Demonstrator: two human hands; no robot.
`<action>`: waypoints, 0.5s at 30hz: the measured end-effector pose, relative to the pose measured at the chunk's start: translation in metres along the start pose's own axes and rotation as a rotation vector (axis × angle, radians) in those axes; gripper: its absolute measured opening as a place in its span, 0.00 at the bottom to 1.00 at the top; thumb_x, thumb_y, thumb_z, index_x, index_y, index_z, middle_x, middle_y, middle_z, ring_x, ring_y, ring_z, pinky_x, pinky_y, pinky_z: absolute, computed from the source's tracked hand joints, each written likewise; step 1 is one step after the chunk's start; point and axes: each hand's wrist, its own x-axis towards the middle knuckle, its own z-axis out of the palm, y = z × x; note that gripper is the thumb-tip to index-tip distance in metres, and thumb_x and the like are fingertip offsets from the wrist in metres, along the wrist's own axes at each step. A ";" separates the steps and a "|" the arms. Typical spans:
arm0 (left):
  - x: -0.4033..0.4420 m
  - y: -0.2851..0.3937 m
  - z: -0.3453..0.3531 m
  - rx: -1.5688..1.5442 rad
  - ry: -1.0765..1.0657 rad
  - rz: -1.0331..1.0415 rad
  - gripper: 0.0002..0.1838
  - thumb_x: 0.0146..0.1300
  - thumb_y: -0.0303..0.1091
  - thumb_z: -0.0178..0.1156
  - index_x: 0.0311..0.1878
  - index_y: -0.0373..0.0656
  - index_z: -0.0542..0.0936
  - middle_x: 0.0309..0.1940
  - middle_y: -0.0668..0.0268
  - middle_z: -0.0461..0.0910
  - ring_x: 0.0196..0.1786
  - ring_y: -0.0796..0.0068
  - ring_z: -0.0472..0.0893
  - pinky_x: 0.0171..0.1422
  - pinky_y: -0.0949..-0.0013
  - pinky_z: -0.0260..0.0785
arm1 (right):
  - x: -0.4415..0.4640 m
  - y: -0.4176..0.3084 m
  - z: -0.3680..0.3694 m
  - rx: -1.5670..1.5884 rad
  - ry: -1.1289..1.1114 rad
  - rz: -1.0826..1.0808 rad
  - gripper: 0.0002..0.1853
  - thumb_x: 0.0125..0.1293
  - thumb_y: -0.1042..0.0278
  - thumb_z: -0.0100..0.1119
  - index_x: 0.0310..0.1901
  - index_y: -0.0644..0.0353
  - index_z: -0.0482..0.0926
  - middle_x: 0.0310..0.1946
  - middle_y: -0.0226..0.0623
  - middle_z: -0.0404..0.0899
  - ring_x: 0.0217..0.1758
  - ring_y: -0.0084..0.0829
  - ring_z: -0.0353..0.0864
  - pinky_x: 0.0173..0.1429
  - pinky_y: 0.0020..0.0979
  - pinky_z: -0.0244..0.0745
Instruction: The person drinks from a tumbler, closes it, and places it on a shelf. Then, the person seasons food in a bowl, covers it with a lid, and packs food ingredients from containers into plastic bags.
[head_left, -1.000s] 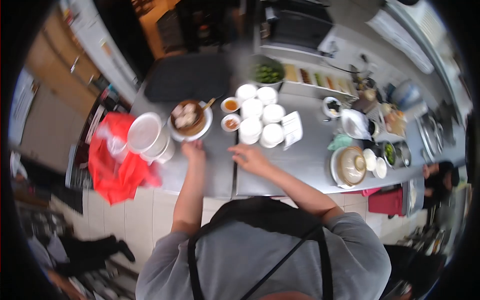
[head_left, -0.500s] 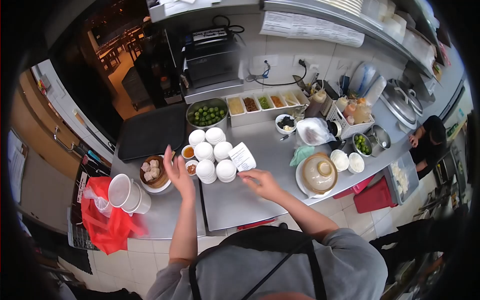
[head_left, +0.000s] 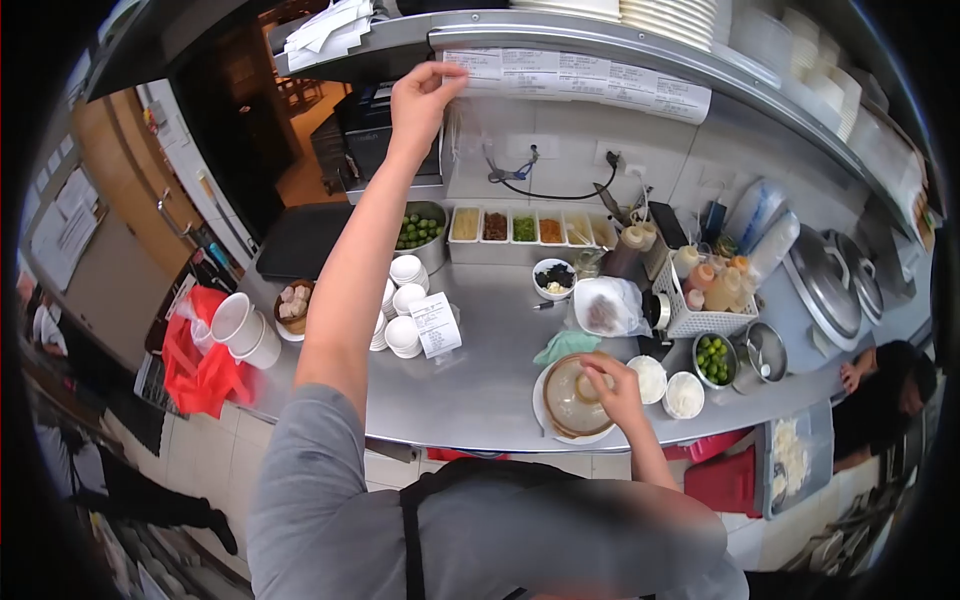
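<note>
My left hand (head_left: 425,105) is raised to the shelf edge, thumb and fingers pinched on the left end of a row of printed order slips (head_left: 580,78). My right hand (head_left: 615,388) grips the knob of the lid on a clay pot (head_left: 560,405); the knob is mostly hidden by the fingers. The pot sits on a white plate (head_left: 541,412) near the counter's front edge. A loose printed receipt (head_left: 437,325) lies against stacks of small white cups (head_left: 404,337). Beside the pot are two white bowls of white food, one of them a near bowl (head_left: 684,396).
Toppings fill a row of containers (head_left: 523,228) along the back. Green citrus fills a metal bowl (head_left: 420,228). Sauce bottles stand in a white basket (head_left: 708,320). Left are dumplings in a steamer (head_left: 294,305) and a red bag (head_left: 205,350). A co-worker (head_left: 890,400) is at right.
My left hand has risen from beside the cups to the slips on the shelf. My right hand has left the receipt and moved right onto the pot lid. The view has shifted.
</note>
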 end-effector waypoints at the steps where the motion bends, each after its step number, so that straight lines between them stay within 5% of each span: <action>1: -0.001 -0.002 -0.001 -0.070 -0.063 -0.127 0.10 0.54 0.26 0.59 0.41 0.39 0.80 0.44 0.58 0.76 0.47 0.75 0.75 0.51 0.74 0.64 | -0.004 0.008 -0.009 0.020 0.035 0.034 0.09 0.57 0.72 0.56 0.40 0.64 0.78 0.35 0.43 0.80 0.39 0.36 0.80 0.44 0.30 0.72; 4: -0.035 -0.001 -0.009 0.368 -0.095 -0.014 0.08 0.51 0.20 0.57 0.36 0.37 0.80 0.33 0.65 0.79 0.36 0.76 0.78 0.43 0.75 0.67 | -0.017 0.028 -0.031 0.009 0.054 0.082 0.09 0.58 0.74 0.55 0.40 0.65 0.78 0.35 0.44 0.80 0.38 0.35 0.80 0.44 0.29 0.72; 6: -0.059 0.017 -0.017 0.567 -0.145 0.268 0.08 0.50 0.19 0.57 0.34 0.36 0.80 0.35 0.63 0.79 0.38 0.73 0.78 0.43 0.75 0.68 | -0.022 0.036 -0.047 0.003 0.030 0.075 0.09 0.58 0.74 0.55 0.40 0.66 0.78 0.35 0.45 0.80 0.39 0.35 0.80 0.44 0.28 0.72; 8: -0.052 0.047 -0.027 0.635 -0.166 0.314 0.10 0.49 0.18 0.56 0.36 0.37 0.80 0.35 0.59 0.79 0.39 0.69 0.79 0.44 0.74 0.68 | -0.022 0.046 -0.058 -0.031 0.070 0.110 0.10 0.58 0.74 0.54 0.40 0.67 0.77 0.35 0.45 0.80 0.39 0.35 0.80 0.44 0.28 0.72; 10: -0.026 0.074 -0.044 0.676 -0.101 0.701 0.10 0.52 0.18 0.54 0.37 0.39 0.80 0.34 0.60 0.79 0.40 0.70 0.80 0.43 0.71 0.70 | -0.021 0.050 -0.064 -0.004 0.107 0.126 0.10 0.58 0.74 0.54 0.41 0.67 0.77 0.35 0.45 0.80 0.39 0.35 0.80 0.44 0.29 0.72; 13: 0.057 0.107 -0.084 0.492 0.154 0.537 0.08 0.58 0.26 0.55 0.40 0.36 0.80 0.39 0.65 0.80 0.41 0.81 0.77 0.45 0.76 0.69 | -0.015 0.057 -0.067 -0.005 0.157 0.153 0.11 0.58 0.74 0.55 0.42 0.68 0.77 0.34 0.44 0.80 0.38 0.31 0.80 0.44 0.27 0.72; 15: 0.127 0.111 -0.119 0.339 0.272 0.191 0.15 0.51 0.28 0.60 0.43 0.35 0.76 0.38 0.61 0.79 0.40 0.74 0.77 0.46 0.74 0.69 | -0.013 0.056 -0.065 -0.024 0.163 0.156 0.11 0.58 0.74 0.55 0.42 0.68 0.77 0.34 0.43 0.80 0.38 0.28 0.80 0.44 0.26 0.72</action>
